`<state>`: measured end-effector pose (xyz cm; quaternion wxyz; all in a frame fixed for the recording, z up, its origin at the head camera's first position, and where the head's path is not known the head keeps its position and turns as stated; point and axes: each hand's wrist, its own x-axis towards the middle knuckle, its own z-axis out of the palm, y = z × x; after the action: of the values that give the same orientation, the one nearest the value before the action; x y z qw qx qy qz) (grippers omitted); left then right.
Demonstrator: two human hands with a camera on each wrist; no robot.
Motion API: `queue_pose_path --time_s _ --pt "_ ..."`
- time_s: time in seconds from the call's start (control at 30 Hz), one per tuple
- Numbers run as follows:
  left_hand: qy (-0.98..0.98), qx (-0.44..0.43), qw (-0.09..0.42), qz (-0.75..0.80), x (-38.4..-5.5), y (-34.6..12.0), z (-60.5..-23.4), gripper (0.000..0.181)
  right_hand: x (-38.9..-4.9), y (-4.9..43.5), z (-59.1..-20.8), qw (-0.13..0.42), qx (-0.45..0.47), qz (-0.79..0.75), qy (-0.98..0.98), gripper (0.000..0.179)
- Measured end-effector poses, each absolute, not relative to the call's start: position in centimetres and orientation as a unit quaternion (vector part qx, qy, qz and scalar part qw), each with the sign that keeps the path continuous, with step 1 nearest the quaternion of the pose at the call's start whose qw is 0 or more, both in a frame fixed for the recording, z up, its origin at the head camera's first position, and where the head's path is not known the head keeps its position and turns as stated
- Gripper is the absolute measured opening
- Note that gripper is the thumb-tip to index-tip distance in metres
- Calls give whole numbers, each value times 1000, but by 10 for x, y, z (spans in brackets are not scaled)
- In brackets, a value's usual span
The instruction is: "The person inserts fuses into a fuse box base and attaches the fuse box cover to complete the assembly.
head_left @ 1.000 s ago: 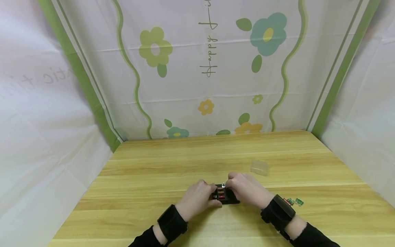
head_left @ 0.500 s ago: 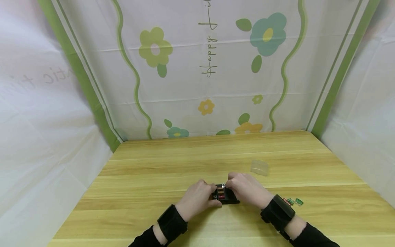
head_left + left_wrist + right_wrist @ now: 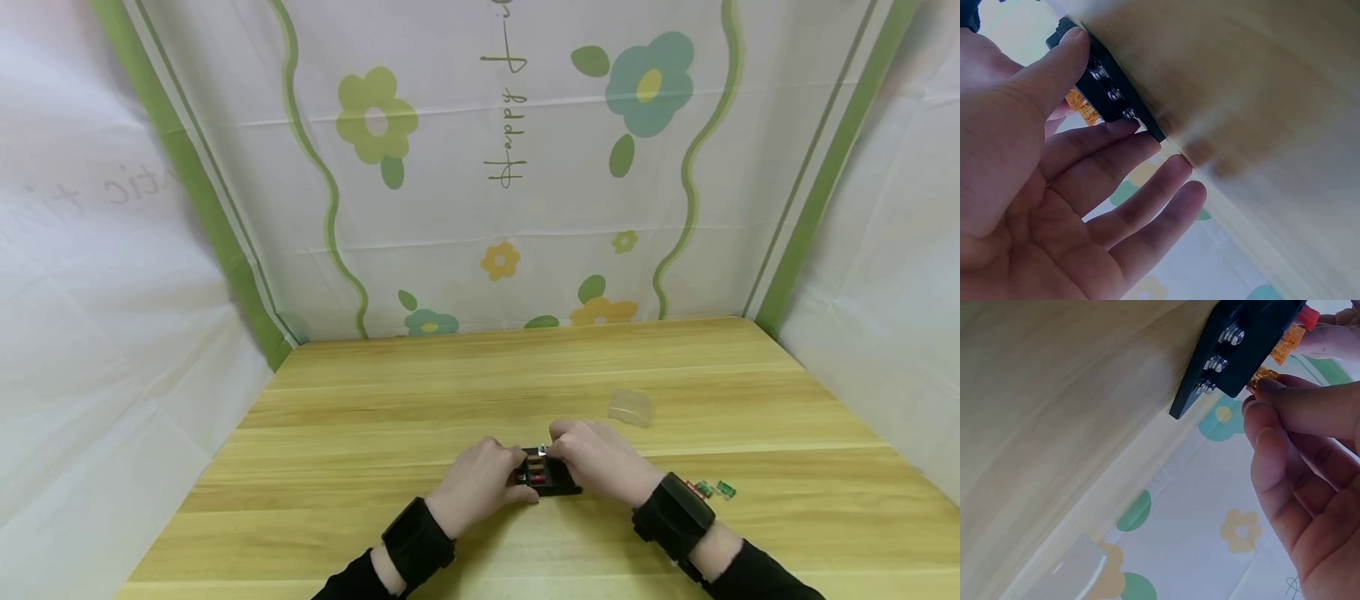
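Observation:
A black fuse block (image 3: 557, 478) lies on the wooden table between my hands. My left hand (image 3: 480, 481) holds its left end, thumb on the near edge and fingers on the far edge. Metal screw terminals (image 3: 1113, 94) line its side in the left wrist view. Orange and red blade fuses stand in the block. Thumb and forefinger of my right hand (image 3: 596, 458) pinch an orange blade fuse (image 3: 1263, 376) at the block's far end, seen in the right wrist view. How deep this fuse sits is hidden by the fingers.
A clear plastic cover (image 3: 630, 407) lies on the table beyond my right hand. Several loose fuses, green (image 3: 726, 489) and red, lie beside my right wristband (image 3: 673, 517). White flowered cloth (image 3: 450, 192) hangs behind the table and at both sides.
Almost nothing differs. My right hand has shifted very slightly to the left at the fuse block; the left hand keeps its hold.

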<state>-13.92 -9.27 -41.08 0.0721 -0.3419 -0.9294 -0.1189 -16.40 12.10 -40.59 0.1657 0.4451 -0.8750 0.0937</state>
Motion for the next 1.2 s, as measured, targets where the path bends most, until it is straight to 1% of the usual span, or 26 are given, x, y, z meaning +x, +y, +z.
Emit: queue_pose_path --time_s 0.43,0.83,1.2 --pt "-931 -337 70 -120 -139 -93 -412 34 -161 117 -404 175 452 67 -872 22" --pt "-931 -336 67 -121 -139 -94 -413 34 -161 115 -402 170 450 71 -874 19" --pt "-930 -340 70 -119 -140 -93 -413 34 -162 116 -402 166 451 83 -873 23"
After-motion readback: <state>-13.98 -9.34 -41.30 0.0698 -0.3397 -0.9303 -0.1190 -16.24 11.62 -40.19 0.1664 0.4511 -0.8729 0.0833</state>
